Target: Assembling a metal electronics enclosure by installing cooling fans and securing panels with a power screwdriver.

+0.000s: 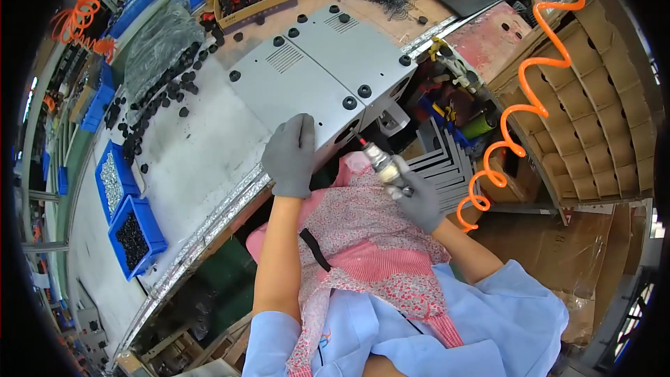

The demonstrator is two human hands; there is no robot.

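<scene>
Two grey metal cases lie side by side on the bench, with slotted vents and round black feet on top. My left hand, in a grey glove, is closed over the near left corner of the nearer case. In my right hand, also gloved, is a silver power screwdriver, its fingers wrapped round the body. The red-collared bit points up and left at the near end face of the cases, close to an opening there. Whether the tip touches metal, I cannot tell.
Loose black feet are strewn by a clear plastic bag. Blue bins hold small parts at left; a carton stands behind. An orange coiled hose hangs before cardboard dividers at right. Grey brackets are stacked nearby.
</scene>
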